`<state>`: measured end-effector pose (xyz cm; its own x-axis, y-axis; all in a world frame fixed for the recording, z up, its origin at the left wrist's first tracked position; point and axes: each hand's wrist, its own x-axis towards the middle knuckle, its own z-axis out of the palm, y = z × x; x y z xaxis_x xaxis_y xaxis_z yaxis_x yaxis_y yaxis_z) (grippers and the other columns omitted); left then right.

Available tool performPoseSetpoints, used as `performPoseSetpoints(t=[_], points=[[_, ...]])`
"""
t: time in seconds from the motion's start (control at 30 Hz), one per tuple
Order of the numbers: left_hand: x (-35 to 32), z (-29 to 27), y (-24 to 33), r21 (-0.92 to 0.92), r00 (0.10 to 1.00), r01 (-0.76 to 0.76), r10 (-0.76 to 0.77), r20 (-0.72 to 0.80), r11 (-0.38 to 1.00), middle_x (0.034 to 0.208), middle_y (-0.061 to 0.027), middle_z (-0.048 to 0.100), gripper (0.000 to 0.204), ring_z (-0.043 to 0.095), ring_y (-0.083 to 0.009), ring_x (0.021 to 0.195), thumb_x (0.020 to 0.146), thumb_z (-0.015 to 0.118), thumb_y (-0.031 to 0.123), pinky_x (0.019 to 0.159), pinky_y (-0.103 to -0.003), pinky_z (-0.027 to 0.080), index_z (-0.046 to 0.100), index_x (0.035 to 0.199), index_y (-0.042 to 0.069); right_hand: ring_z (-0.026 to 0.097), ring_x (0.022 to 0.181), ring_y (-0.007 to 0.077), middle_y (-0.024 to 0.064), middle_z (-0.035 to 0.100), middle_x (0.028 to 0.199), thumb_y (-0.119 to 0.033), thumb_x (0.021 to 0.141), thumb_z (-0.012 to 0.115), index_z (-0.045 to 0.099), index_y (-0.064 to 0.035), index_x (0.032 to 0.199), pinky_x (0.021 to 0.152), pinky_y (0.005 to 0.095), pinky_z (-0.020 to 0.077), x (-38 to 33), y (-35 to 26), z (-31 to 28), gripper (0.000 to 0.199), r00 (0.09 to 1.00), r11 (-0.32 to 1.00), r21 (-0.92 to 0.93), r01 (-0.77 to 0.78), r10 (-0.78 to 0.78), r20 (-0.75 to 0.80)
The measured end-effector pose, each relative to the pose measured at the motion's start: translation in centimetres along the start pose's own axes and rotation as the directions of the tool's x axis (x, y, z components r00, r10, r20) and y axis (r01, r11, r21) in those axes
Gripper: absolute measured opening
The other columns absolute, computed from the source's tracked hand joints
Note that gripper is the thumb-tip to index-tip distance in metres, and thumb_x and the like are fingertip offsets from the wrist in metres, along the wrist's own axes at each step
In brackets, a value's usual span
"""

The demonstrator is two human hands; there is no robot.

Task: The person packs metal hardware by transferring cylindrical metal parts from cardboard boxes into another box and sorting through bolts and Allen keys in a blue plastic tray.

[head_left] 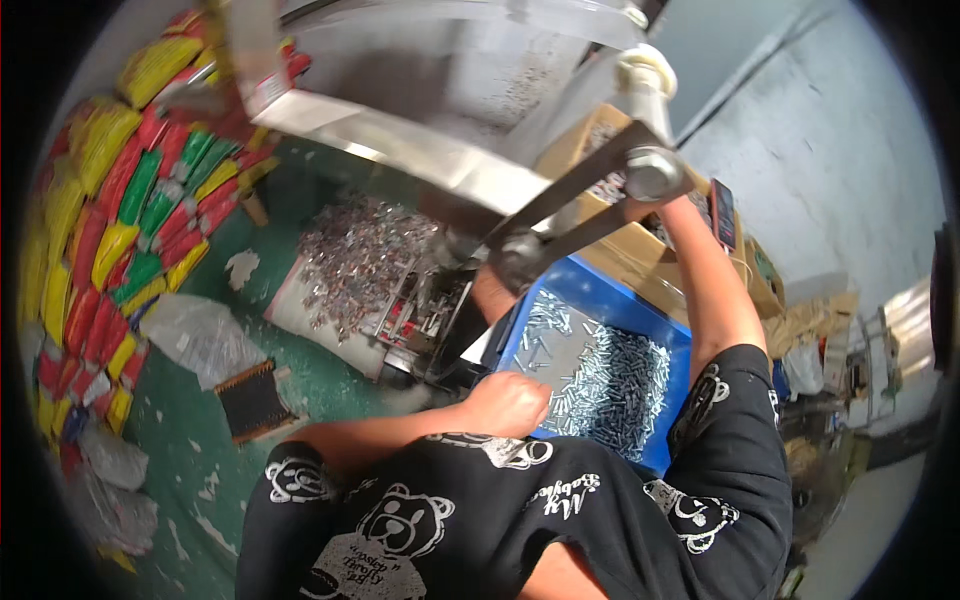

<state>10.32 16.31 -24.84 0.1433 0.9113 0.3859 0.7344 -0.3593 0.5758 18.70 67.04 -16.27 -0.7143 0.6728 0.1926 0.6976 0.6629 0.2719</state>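
Silvery metal throughout: small shiny cylindrical pieces (pixel 620 375) heaped loose in a blue plastic bin (pixel 600 285) just ahead of the body, under the steel hopper (pixel 400 90) of a machine. Left hand (pixel 510 403) curled into a loose fist at the bin's near rim, knuckles up, resting at the edge of the heap; fingers tucked under, so impossible to tell whether any pieces sit inside. Right hand (pixel 650 205) raised high, closed around a dark bar by a round metal knob (pixel 652 172) on the machine's linkage, forearm stretched up from the black printed sleeve.

Likely handling of the pieces: each one light, hard and stiff, smooth enough to slide and roll; as a heap, dense and heavy, so the bin probably best lifted by both rims. Singly hard to pinch; better scooped by the handful with cupped fingers, or picked at mid-length between thumb and forefinger. Not fragile, but easily spilled.

Packages: at far left, a tall stack of flat oblong packets (pixel 110 220) in yellow, red and green, piled against the wall. Lower centre-left, a white sack (pixel 350 265) lying open on the green floor (pixel 190 470), full of small glinting wrapped items. Beside it a crumpled clear plastic bag (pixel 195 335) and a small dark ribbed pallet-like piece (pixel 252 400). Behind the bin, open brown cardboard boxes (pixel 640 250), a small dark handheld device with a red edge (pixel 722 213) perched on one.
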Motion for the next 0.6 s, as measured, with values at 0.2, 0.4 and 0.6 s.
performPoseSetpoints(t=[0.2,0.4,0.6], points=[[-0.4,1.3,-0.5,0.042,0.998,-0.001,-0.001,0.055,0.999,0.066,-0.0179,0.063,0.018,0.065,-0.036,0.064,0.077,0.06,0.017,0.061,-0.047,0.052,0.06,0.068,0.001,0.067,0.09,0.0408,0.0256,0.068,0.094,-0.02,0.091,0.053,0.07,0.0022,0.094,0.078,0.0499,0.0522,-2.2,-1.6,-2.8,0.028,0.976,0.974,0.226,0.017,0.033,-0.213],[-3.0,1.5,-0.7,0.094,0.988,0.151,-0.147,-0.04,0.984,0.065,-0.0178,0.063,0.019,0.065,-0.0365,0.064,0.077,0.058,0.018,0.062,-0.047,0.053,0.06,0.067,0.002,0.067,0.078,0.0296,0.0216,0.068,0.083,-0.038,0.094,0.054,0.069,0.0021,0.091,0.072,0.045,0.0488,-9.4,-23.0,-11.4,0.043,0.993,0.726,0.678,0.115,-0.084,-0.079],[-0.3,1.4,0.1,0.175,0.993,0.115,-0.117,0.001,0.978,0.069,-0.0161,0.064,0.017,0.065,-0.0357,0.071,0.079,0.058,0.017,0.068,-0.048,0.053,0.061,0.07,0.003,0.065,0.096,0.0451,0.0296,0.067,0.096,-0.038,0.095,0.047,0.068,0.0049,0.099,0.086,0.0486,0.0507,-7.5,-28.6,-1.4,0.048,0.993,0.746,0.658,0.098,-0.119,-0.014]])
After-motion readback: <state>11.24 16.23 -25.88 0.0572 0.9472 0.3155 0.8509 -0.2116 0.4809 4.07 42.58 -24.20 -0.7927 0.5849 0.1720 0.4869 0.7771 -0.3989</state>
